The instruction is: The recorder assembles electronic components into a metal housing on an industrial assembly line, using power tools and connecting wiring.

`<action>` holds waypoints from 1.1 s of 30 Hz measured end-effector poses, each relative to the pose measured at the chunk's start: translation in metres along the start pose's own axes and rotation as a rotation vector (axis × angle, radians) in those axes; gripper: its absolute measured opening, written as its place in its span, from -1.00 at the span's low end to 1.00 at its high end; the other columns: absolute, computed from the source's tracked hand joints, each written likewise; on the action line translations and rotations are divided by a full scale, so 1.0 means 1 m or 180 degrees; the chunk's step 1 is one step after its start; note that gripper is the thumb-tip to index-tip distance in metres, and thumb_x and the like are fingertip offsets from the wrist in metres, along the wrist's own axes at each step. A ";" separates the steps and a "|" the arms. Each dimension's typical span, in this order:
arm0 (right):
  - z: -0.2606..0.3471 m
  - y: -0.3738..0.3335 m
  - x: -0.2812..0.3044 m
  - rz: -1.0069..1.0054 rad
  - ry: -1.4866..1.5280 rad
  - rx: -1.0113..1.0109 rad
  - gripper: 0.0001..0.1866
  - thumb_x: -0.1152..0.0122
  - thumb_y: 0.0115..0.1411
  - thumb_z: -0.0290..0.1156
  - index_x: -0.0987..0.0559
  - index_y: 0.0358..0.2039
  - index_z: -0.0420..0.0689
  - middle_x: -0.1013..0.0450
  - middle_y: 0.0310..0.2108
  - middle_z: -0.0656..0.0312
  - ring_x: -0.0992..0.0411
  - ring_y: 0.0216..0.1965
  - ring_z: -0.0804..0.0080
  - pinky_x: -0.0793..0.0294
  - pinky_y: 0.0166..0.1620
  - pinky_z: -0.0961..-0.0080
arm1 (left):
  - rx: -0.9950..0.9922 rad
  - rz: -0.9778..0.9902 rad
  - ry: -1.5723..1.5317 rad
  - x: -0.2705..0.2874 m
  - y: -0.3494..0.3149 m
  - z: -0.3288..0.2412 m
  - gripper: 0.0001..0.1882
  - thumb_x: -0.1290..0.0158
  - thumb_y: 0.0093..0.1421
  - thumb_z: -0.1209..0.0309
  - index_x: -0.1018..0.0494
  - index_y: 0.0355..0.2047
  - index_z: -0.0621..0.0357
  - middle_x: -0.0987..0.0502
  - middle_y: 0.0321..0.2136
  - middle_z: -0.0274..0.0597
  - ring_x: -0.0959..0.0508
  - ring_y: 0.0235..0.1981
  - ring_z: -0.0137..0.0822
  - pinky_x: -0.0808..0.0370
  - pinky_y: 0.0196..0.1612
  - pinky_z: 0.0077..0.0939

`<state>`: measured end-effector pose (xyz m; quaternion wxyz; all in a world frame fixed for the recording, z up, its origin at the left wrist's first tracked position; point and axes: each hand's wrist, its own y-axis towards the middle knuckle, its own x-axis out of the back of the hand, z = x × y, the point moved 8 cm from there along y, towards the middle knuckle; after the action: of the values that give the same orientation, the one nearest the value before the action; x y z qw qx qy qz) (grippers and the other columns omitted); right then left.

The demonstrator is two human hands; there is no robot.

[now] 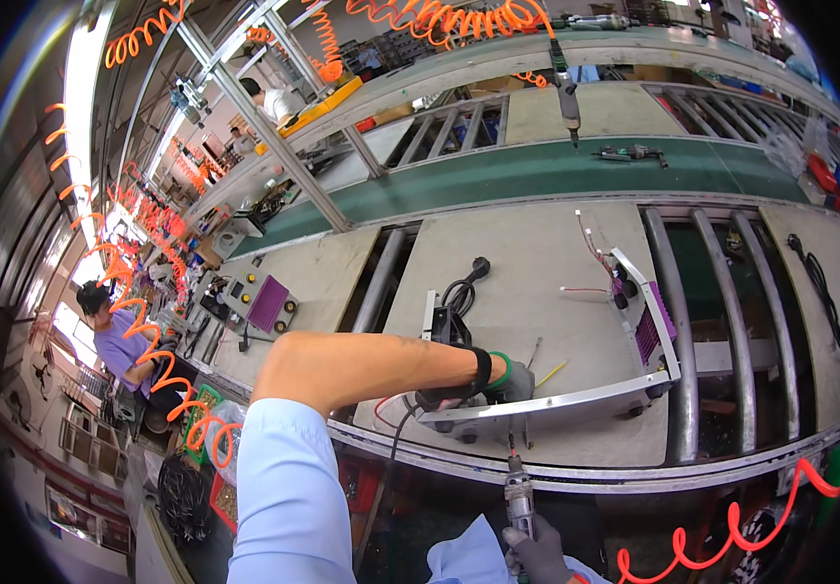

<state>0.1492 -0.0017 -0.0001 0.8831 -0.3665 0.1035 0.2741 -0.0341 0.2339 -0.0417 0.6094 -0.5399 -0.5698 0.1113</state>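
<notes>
A silver metal chassis (pixel 575 397) with black feet and a purple vented side lies on a pale board. My left hand (pixel 514 381), in a grey glove with a green band at the wrist, reaches inside the chassis behind its near edge. Its fingertips are hidden there. My right hand (pixel 540 553), gloved in dark grey, is closed around a pneumatic screwdriver (pixel 519 501). The screwdriver points up, its bit at the chassis's near wall; whether it touches a screw cannot be made out. A black power cord (pixel 461 292) with a plug lies coiled at the chassis's far left corner.
Steel rollers (pixel 738 331) run between boards on the line. Another purple-vented unit (pixel 266 304) stands farther left. A second screwdriver (pixel 566 92) hangs from an orange coiled hose above the green belt (pixel 439 185). A person in a purple shirt (pixel 120 343) works at the left.
</notes>
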 end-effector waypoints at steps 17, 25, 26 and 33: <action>-0.008 0.004 0.002 0.0276 0.0396 -0.0063 -0.74 -0.19 0.29 -0.29 -0.45 -0.06 -0.06 -0.33 -0.65 0.39 -0.28 -0.73 0.65 -0.26 -0.68 0.63 | 0.0039 0.0673 0.0801 -0.002 -0.009 -0.009 -0.67 -0.13 0.04 0.37 -0.60 -0.22 0.35 -0.61 -0.18 0.20 -0.61 -0.15 0.15 -0.55 -0.13 -0.11; -0.016 0.009 0.000 0.0291 0.0253 -0.0394 -0.70 -0.20 0.26 -0.25 -0.40 -0.13 -0.15 -0.37 -0.51 0.29 -0.37 -0.63 0.59 -0.38 -0.62 0.60 | 0.0351 0.0303 -0.0063 -0.007 0.004 0.005 -0.74 -0.22 -0.04 0.43 -0.63 -0.28 0.18 -0.64 -0.21 0.10 -0.62 -0.17 0.10 -0.55 -0.11 -0.13; -0.014 0.009 0.000 0.0273 0.0296 -0.0342 -0.70 -0.20 0.26 -0.25 -0.40 -0.13 -0.15 -0.37 -0.51 0.29 -0.37 -0.63 0.59 -0.38 -0.62 0.60 | 0.0448 0.0308 0.0185 -0.009 0.007 0.009 -0.72 -0.20 -0.02 0.43 -0.63 -0.25 0.19 -0.64 -0.19 0.10 -0.62 -0.16 0.09 -0.55 -0.10 -0.13; -0.016 0.011 -0.005 0.0142 0.0322 -0.0395 -0.72 -0.22 0.27 -0.29 -0.42 -0.11 -0.12 -0.35 -0.58 0.31 -0.32 -0.67 0.63 -0.32 -0.65 0.59 | 0.0637 0.0888 0.0299 -0.024 0.009 0.025 -0.49 -0.06 0.11 0.17 -0.54 0.03 0.16 -0.57 0.01 0.07 -0.56 0.03 0.01 -0.48 0.05 -0.12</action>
<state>0.1389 -0.0091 -0.0160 0.8460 -0.4314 0.1389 0.2807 -0.0583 0.2325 -0.0682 0.6647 -0.5551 -0.4463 0.2255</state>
